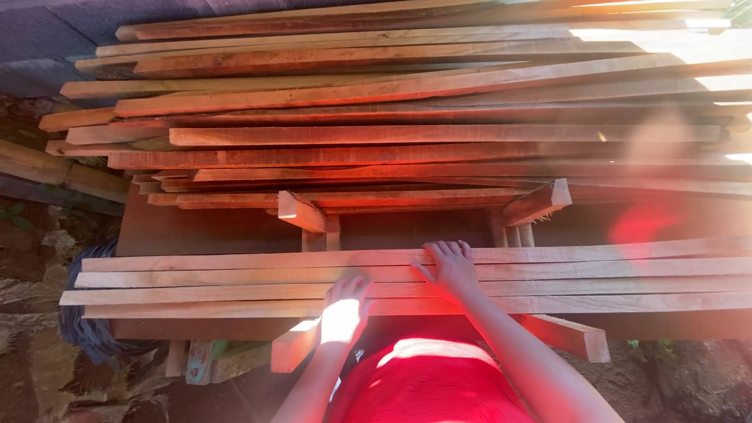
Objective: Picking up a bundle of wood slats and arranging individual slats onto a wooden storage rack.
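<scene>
Several long, thin wooden slats [204, 279] lie side by side across a low wooden frame just in front of me. My left hand [345, 307] rests palm down on the nearest slats, fingers together, lit by a patch of sun. Flat on the slats a little farther back lies my right hand [450, 266], fingers spread toward the far edge. Neither hand grips anything. A red garment [427, 380] fills the bottom of the view.
A large stack of long planks [407, 117] rises behind the slats, ends staggered at the left. Short cross blocks [540, 202] stick out under it. A dark blue woven thing [86, 329] and bare earth lie at the left; a log [55, 168] lies at far left.
</scene>
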